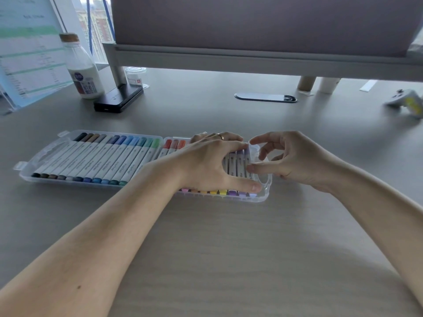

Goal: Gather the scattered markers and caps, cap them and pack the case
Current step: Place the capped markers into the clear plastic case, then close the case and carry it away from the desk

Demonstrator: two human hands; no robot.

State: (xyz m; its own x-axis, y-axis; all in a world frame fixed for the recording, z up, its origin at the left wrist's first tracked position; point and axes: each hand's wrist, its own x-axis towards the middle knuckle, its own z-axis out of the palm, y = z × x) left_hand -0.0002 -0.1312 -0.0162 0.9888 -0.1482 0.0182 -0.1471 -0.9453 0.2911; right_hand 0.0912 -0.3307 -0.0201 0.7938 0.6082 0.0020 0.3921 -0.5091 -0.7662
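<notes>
A clear plastic marker case [29, 167] lies open on the grey desk, both halves flat. Its left half holds a row of capped white markers [96, 161] with black, brown, grey, blue and green caps. The right half holds red, orange, yellow and purple markers [238, 164], mostly hidden under my left hand [206, 165], which lies spread flat on them. My right hand [290, 156] hovers at the case's right end, fingers curled apart, thumb tip touching the outermost purple marker. It holds nothing.
A milk bottle [83, 72] and a black box [119, 99] stand at the back left, beside a small clear jar [135, 75]. A monitor shelf [251, 58] spans the back. A game controller [407, 101] lies far right. A cable port [265, 97] sits mid-desk.
</notes>
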